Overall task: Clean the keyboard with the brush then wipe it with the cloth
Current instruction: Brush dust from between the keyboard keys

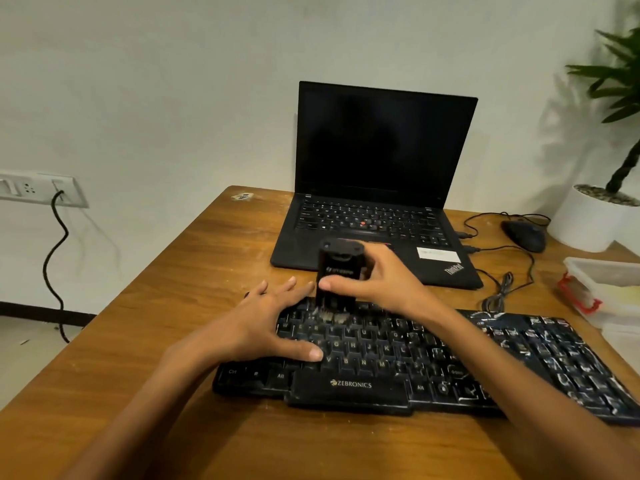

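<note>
Keyboard (381, 355) lies flat at the bench's (156, 341) near edge, 6 o'clock, with white smears on its right half. Brush (337, 278) stands upright, bristles down on the upper-left key rows. Right hand (377, 282) grips the brush body, thumb across the front. Left hand (263, 323) lies flat with fingers spread wide, pressing the keyboard's left end and holding nothing. Laptop (377, 188) is open with a dark screen at 12 o'clock from the keyboard. Mouse (524, 233) is at 2 o'clock, near a white plant pot (588, 223). Plastic box (602, 289) is at 3 o'clock.
</note>
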